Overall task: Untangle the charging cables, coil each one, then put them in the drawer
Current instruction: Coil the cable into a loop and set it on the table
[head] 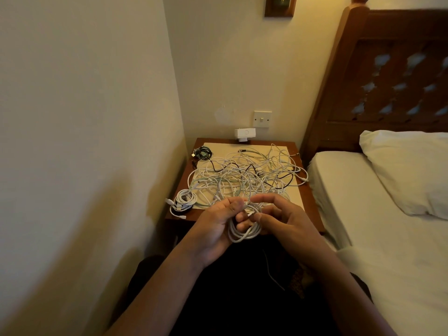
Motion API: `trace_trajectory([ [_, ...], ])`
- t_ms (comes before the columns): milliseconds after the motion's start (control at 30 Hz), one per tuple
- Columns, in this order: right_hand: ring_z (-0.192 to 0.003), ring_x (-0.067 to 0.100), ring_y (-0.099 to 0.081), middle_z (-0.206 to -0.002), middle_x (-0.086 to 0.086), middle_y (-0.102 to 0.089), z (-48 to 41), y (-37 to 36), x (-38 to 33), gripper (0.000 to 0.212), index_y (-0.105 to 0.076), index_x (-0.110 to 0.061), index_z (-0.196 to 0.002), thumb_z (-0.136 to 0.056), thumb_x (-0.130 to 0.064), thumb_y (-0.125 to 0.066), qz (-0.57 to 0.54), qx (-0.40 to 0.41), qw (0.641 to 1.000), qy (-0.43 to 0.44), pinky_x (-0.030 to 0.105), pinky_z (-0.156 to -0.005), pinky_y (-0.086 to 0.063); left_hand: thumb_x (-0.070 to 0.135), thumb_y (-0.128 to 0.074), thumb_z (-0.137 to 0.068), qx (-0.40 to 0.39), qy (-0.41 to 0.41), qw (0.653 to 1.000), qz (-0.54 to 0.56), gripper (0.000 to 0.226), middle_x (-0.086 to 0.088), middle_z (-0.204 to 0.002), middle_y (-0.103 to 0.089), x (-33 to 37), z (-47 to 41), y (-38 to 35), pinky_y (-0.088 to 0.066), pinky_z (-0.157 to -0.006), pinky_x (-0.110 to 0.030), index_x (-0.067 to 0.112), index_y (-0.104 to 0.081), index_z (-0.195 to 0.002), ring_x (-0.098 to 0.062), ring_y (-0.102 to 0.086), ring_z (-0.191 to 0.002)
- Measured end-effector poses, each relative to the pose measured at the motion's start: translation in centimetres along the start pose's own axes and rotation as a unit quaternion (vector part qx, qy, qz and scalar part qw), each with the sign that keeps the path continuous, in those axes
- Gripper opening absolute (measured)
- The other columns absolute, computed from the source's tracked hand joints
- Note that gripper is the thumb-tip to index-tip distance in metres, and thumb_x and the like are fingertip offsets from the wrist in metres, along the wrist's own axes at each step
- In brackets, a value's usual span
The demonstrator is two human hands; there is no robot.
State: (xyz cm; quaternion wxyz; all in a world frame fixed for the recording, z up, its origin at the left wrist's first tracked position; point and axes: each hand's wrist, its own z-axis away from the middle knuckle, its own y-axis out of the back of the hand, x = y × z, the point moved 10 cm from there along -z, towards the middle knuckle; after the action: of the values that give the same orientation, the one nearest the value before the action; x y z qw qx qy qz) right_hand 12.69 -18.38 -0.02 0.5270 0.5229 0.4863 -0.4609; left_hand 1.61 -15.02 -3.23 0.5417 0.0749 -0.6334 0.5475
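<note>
Tight corner. Wall (84, 117) fills the left of the frame and runs right against the left edge of the bedside table (297, 151). The bed (351, 190) sits just beside the table's right edge, with the pillow (412, 170) and dark wooden headboard (388, 69) at upper right. The only open room is the dark gap at lower centre, in front of the table's near edge, where both forearms come in.

Left hand (213, 224) and right hand (283, 219) are close together at centre frame, over the near table edge. Both are clamped on one white coil (242, 235): left fingers curl through the loops, right thumb and fingers pinch the top of the coil. The coil is several neat round loops hanging below the fingers.

The cable tangle (244, 175) covers most of a pale mat (218, 146) on the tabletop. It is mostly thin white cables plus a couple of black ones, in loose overlapping loops, with some strands reaching the right edge. A finished white bundle (185, 198) lies at the near left corner, its plugs over the edge. A dark bundle (203, 152) lies at the far left corner. A white adapter (245, 135) is at the back edge, under a wall switch (262, 119).
</note>
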Motion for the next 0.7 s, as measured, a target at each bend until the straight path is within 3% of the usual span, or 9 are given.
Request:
trace_trajectory([
  [133, -0.094, 0.021, -0.076, -0.099, 0.004, -0.078, 0.4, 0.2, -0.4, 0.024, -0.073, -0.032, -0.114, -0.093, -0.019, -0.075, 0.060, 0.019, 0.997, 0.051, 0.045, -0.086, -0.062, 0.017, -0.054, -0.104, 0.019, 0.018, 0.999, -0.033, 0.053, -0.004, -0.068, -0.044, -0.9, -0.1, 0.4, -0.046, -0.054, -0.019, -0.016, -0.038, -0.142, -0.010, -0.046, -0.055],
  [233, -0.091, 0.016, -0.074, -0.102, -0.005, -0.076, 0.6, 1.0, -0.6, 0.016, -0.077, -0.036, -0.102, -0.089, -0.026, -0.079, 0.096, 0.074, 0.990, 0.071, 0.039, -0.081, -0.062, 0.019, -0.052, -0.104, 0.028, 0.025, 0.998, -0.049, 0.038, -0.004, -0.068, -0.045, -1.2, -0.1, 0.5, -0.044, -0.055, -0.021, -0.008, -0.049, -0.130, -0.011, -0.045, -0.057],
  [400, -0.085, 0.016, -0.074, -0.091, -0.001, -0.076, 0.7, 2.1, -1.3, 0.005, -0.072, -0.020, -0.096, -0.092, -0.016, -0.074, 0.065, 0.113, 0.988, 0.082, 0.030, -0.073, -0.060, 0.021, -0.053, -0.102, 0.012, 0.025, 0.994, -0.110, 0.018, -0.006, -0.072, -0.054, -1.0, 0.4, 0.3, -0.044, -0.063, -0.025, 0.004, -0.056, -0.101, -0.015, -0.049, -0.063],
  [533, -0.081, 0.016, -0.074, -0.090, 0.004, -0.075, 0.7, 2.1, -1.1, 0.003, -0.069, -0.011, -0.099, -0.098, -0.013, -0.067, 0.030, 0.112, 0.992, 0.052, 0.024, -0.070, -0.059, 0.014, -0.054, -0.101, -0.003, -0.005, 0.991, -0.137, 0.013, -0.005, -0.071, -0.055, 0.3, 0.7, -0.2, -0.046, -0.062, -0.022, 0.003, -0.055, -0.106, -0.013, -0.051, -0.064],
  [633, -0.083, 0.024, -0.074, -0.092, 0.009, -0.075, 0.6, 1.0, 0.5, 0.007, -0.063, -0.007, -0.105, -0.102, -0.012, -0.060, -0.078, 0.078, 0.994, -0.027, 0.034, -0.073, -0.061, 0.013, -0.052, -0.104, 0.019, -0.012, 0.984, -0.179, 0.014, -0.006, -0.077, -0.061, 0.7, 0.6, 0.1, -0.045, -0.065, -0.022, 0.003, -0.056, -0.112, -0.012, -0.053, -0.069],
  [700, -0.088, 0.027, -0.075, -0.097, 0.010, -0.075, 0.5, 0.8, 0.7, 0.008, -0.064, -0.012, -0.108, -0.101, -0.011, -0.060, -0.086, 0.067, 0.993, -0.043, 0.043, -0.080, -0.063, 0.012, -0.053, -0.104, 0.030, -0.014, 0.976, -0.216, 0.015, -0.011, -0.089, -0.065, 0.7, 0.5, 0.3, -0.044, -0.073, -0.028, 0.005, -0.058, -0.116, -0.019, -0.055, -0.081],
])
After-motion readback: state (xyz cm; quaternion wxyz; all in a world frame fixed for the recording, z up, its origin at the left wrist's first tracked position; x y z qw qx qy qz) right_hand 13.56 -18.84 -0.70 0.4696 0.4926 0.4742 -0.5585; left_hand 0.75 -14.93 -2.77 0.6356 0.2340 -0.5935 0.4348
